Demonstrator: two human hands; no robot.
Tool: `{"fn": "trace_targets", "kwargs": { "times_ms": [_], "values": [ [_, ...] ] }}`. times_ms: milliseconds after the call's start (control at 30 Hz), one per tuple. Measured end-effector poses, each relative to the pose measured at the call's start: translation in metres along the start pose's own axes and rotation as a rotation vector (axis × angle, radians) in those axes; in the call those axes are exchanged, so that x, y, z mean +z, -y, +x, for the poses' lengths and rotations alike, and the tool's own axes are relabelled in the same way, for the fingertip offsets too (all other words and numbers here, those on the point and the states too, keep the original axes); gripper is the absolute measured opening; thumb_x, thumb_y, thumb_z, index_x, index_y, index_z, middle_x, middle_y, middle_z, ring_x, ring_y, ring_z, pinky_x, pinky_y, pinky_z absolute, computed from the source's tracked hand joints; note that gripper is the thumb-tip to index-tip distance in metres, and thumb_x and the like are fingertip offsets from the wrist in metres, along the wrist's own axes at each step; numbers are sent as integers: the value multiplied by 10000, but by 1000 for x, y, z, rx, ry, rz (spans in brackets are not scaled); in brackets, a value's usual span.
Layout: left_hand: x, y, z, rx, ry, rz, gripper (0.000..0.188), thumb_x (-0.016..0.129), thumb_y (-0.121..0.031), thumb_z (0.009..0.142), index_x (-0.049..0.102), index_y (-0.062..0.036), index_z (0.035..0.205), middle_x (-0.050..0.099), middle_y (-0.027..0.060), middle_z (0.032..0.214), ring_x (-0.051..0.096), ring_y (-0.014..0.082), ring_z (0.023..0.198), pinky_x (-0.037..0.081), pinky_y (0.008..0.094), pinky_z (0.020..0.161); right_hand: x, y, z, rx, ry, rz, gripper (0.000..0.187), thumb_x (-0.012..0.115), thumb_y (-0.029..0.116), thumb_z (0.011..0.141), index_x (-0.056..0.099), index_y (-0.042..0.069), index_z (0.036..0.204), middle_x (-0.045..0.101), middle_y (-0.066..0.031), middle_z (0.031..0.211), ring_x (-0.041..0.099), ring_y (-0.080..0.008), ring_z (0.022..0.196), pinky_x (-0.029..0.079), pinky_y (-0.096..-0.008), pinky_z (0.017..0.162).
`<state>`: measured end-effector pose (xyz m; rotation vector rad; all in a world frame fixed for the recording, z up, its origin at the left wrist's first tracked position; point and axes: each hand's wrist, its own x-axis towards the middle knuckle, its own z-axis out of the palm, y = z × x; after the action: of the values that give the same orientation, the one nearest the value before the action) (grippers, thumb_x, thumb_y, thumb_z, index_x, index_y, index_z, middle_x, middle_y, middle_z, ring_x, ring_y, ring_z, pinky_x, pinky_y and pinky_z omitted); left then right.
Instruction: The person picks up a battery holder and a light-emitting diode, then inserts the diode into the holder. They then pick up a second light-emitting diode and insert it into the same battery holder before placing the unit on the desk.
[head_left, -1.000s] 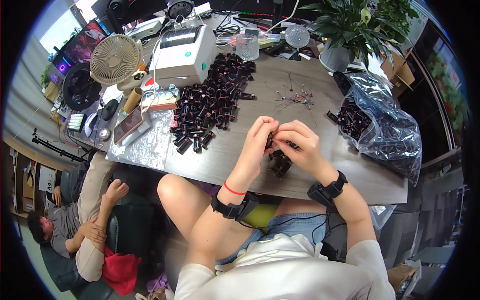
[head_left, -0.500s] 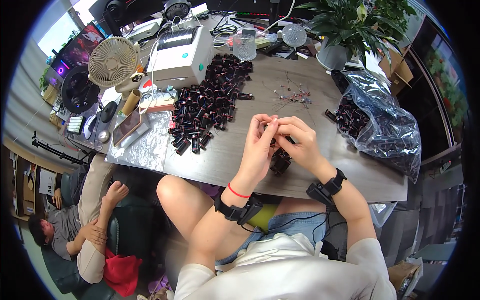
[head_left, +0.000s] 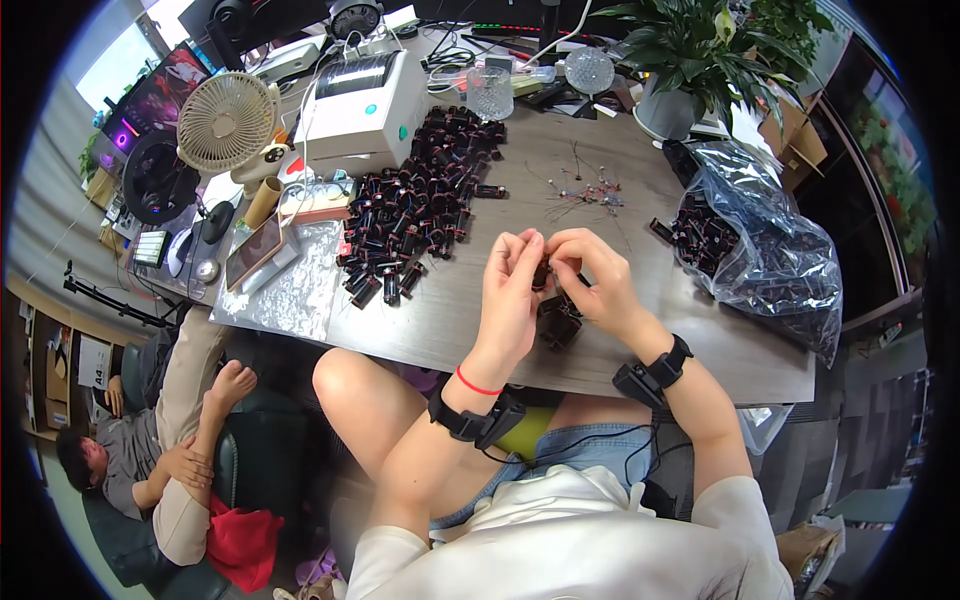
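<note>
Desk (head_left: pixel 432 322) bare beside hands (head_left: pixel 512 290); front edge (head_left: pixel 440 373) near.

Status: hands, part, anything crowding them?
Left hand: pinching small dark part, partly hidden. Right hand: close beside it, grip unclear. Crowding: more dark parts on wearer's side.

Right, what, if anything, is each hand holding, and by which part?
The left hand holds a dark piece; which part it grips is hidden. The right hand is close beside it; whether it grips too cannot be told.
</note>
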<state>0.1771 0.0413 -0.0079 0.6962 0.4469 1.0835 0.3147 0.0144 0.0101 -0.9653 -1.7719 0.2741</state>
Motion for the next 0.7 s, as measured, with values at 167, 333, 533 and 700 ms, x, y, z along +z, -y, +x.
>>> {"fn": "trace_targets", "kwargs": {
  "times_ms": [167,333,533,700],
  "values": [
    [6,-1,0,68,-126,3,214,547,-162,978,380,-155,844,508,0,1094,521,54,935,464,249,749,0,0,0,31,-59,18,91,608,-47,837,568,4,901,627,-98,966,605,-157,701,498,-267,608],
    [21,-7,-7,38,-55,110,135,527,-141,984,416,-149,906,547,0,1061,538,98,944,457,294,849,2,-8,-1,79,-251,60,92,614,-49,842,568,4,902,625,-84,923,584,-126,671,471,-245,577],
    [8,-7,0,-150,101,54,129,525,-162,986,446,-120,1079,532,22,1035,553,87,942,497,259,788,0,-7,-3,104,-284,62,98,632,-50,837,589,0,910,626,-81,901,573,-113,681,461,-234,588],
    [1,-5,3,-355,209,-108,191,542,-161,978,487,-89,1147,552,6,951,550,78,870,478,231,751,-2,-3,-3,66,-287,-38,118,646,-69,824,620,-12,923,639,-95,919,592,-125,740,477,-228,631]
  ]
}}
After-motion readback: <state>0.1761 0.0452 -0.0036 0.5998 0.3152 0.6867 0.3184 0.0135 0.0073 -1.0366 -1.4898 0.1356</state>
